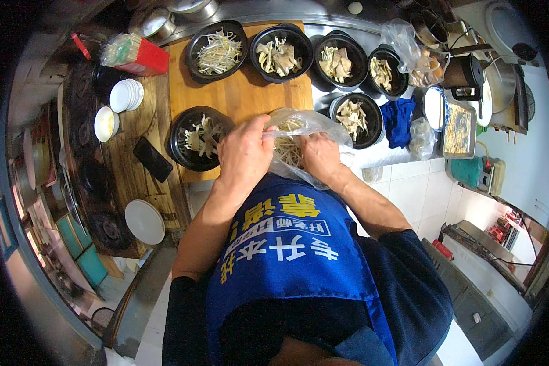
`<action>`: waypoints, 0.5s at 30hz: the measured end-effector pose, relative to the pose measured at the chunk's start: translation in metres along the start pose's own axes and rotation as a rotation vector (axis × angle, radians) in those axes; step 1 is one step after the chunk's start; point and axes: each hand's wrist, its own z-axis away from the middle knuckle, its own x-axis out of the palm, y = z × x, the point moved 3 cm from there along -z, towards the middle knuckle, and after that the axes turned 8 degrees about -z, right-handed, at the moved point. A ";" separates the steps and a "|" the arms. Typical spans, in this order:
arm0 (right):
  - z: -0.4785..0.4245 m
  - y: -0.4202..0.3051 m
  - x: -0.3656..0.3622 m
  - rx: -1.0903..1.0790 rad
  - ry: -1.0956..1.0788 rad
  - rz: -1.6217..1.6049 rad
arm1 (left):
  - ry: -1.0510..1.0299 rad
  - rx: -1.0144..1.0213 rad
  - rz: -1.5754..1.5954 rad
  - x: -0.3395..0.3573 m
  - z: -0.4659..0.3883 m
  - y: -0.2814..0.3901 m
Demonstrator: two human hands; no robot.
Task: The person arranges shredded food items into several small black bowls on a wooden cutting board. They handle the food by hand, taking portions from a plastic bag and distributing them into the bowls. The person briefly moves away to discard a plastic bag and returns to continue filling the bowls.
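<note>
My left hand (pixel 246 148) grips the rim of a clear plastic bag (pixel 318 124) at the edge of a wooden cutting board (pixel 242 98). Inside the bag are bean sprouts (pixel 287 151), and my right hand (pixel 320 155) reaches into its mouth, the fingertips hidden by plastic and sprouts. Left of my left hand sits a black bowl of pale mushroom pieces (pixel 201 137). A black bowl heaped with bean sprouts (pixel 218 52) stands at the board's back left, beside a black bowl of mushrooms (pixel 280 54). Several more such bowls stand on the steel counter to the right.
A dark phone (pixel 152 159), small white dishes (pixel 126 95) and a red box of wrapped chopsticks (pixel 151 58) lie to the left. A blue cloth (pixel 397 121), a metal tray (pixel 458 130) and a black-handled pot (pixel 464 78) are at the right.
</note>
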 end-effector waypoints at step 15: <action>-0.059 -0.026 0.063 -0.162 -0.264 0.302 | 0.041 0.001 0.041 0.000 0.008 -0.004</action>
